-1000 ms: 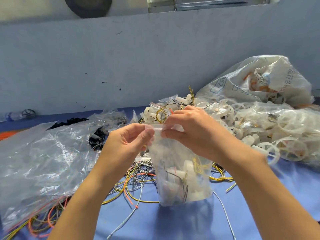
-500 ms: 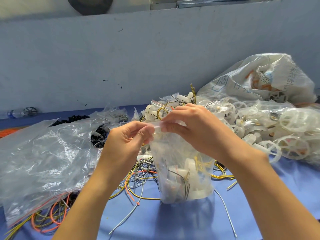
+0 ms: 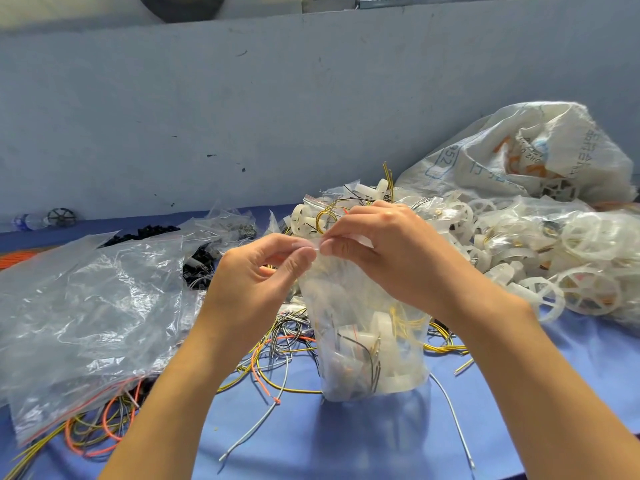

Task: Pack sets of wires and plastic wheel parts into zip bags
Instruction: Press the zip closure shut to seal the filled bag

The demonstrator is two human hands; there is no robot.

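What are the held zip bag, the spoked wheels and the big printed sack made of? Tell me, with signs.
Zip bag: thin clear plastic film, glossy; contents show through, it crinkles. Spoked wheels: translucent white moulded plastic, likely rigid, dull sheen. Printed sack: seemingly woven plastic, matte; frayed edge, stiff folds.

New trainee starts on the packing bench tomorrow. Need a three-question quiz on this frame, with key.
1. True or false: the left hand and the right hand both pinch the top edge of the small zip bag.
2. What sticks out from under the large clear bag at the left? A) orange and yellow wires B) a screwdriver C) a roll of tape
3. Fill in: the white plastic wheels are heaped on the ____ side of the blue surface.
Key: 1 true; 2 A; 3 right.
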